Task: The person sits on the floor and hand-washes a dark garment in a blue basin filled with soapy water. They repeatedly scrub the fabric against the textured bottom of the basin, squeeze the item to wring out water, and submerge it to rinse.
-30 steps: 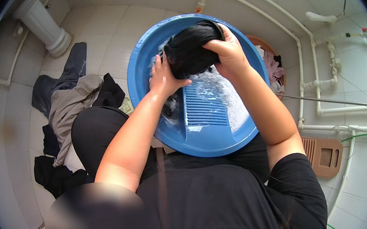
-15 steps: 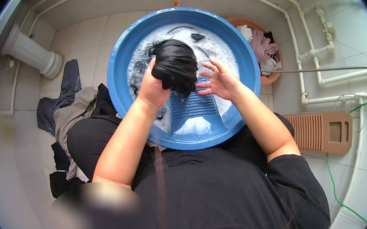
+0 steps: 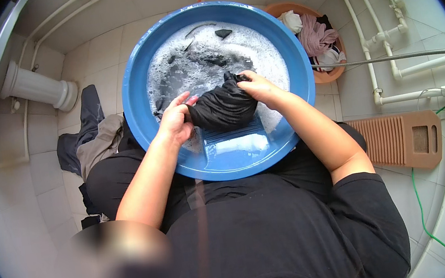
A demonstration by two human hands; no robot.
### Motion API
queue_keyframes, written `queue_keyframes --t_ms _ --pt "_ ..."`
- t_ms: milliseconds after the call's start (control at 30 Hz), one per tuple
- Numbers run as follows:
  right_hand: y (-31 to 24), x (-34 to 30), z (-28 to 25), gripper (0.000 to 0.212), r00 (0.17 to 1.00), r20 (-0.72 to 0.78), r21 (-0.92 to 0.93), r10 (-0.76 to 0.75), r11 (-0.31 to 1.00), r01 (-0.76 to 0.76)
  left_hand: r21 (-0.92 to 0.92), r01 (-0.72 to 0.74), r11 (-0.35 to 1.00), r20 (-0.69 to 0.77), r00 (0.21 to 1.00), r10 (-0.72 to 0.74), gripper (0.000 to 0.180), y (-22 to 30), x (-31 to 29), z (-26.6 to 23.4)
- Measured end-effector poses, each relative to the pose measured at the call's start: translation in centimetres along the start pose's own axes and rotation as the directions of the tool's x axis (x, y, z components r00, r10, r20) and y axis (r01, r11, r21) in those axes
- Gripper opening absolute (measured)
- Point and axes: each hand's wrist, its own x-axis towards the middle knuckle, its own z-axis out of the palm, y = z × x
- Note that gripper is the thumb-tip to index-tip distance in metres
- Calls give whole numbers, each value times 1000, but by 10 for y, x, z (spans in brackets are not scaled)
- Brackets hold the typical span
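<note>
A wet, bunched black garment [image 3: 223,108] hangs over the lower part of a big blue basin [image 3: 134,88], above the built-in ridged washboard [image 3: 237,145]. My right hand [image 3: 262,88] grips its upper right end, thumb and fingers closed on a twisted bit of cloth. At its left end, my left hand [image 3: 177,121] has the cloth between thumb and palm, with a few fingers loosely stretched. Suds [image 3: 270,55] and dark water fill the basin, and more dark cloth partly shows under the foam.
An orange-brown tub [image 3: 331,74] with pink, white and black clothes stands behind the basin at right. A brown washboard [image 3: 400,139] lies at my right, near a green cord [image 3: 421,209]. Grey and dark clothes [image 3: 94,138] lie on the floor at left. White pipes [image 3: 363,38] line the walls.
My right hand, apart from the cloth before with fingers spread, now grips the garment's right end. The garment has come lower and nearer, stretched sideways between both hands.
</note>
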Motion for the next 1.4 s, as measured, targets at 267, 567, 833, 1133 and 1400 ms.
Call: queue_keyframes --t_ms 267,567,833,1133,1400 --pt "1 -17 13 35 972 43 -26 -231 972 232 238 -403 883 165 913 372 52 -24 -3 46" --pt "-6 -51 46 19 725 24 -492 -688 623 608 692 -690 213 408 616 674 22 -58 12 27" --pt "-16 8 17 42 995 -32 -618 -98 784 57 885 -411 219 317 876 364 41 -23 44 32" --pt "-2 -50 41 28 922 16 -566 -387 757 327 772 -592 232 357 706 612 23 -52 2 41" --pt "-22 0 32 56 997 27 -663 77 748 -40 927 -321 194 245 910 334 42 -17 37 40"
